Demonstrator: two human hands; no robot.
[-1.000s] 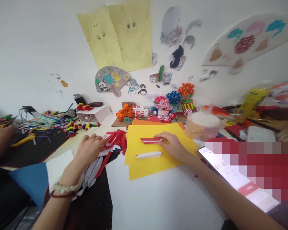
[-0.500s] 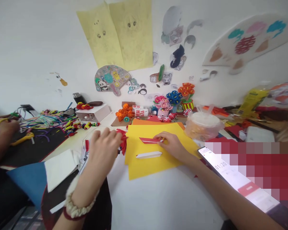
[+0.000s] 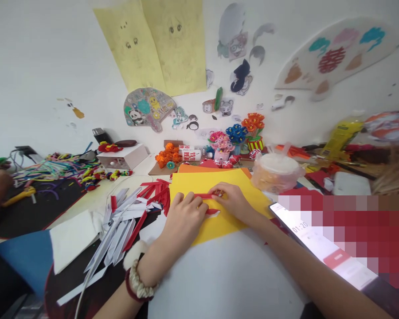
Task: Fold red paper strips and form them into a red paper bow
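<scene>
At frame centre, a red strip is lying sideways, the right hand pinching its right end, the left hand's hold hidden.

Red paper strip partly hidden behind the person's two hands

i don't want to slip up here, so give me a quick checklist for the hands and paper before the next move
1. Right hand on the red strip: ok, its fingers are at the right end.
2. Left hand gripping that strip: cannot tell, it is at the left end but the contact is hidden.
3. Lower piece fully in view: not ok, the left hand covers part of it.
4. Yellow paper beneath the work: ok.
5. Loose strips kept off the yellow paper: ok, the pile lies to its left.
6. Cup apart from the right hand: ok, farther back and right.
</scene>
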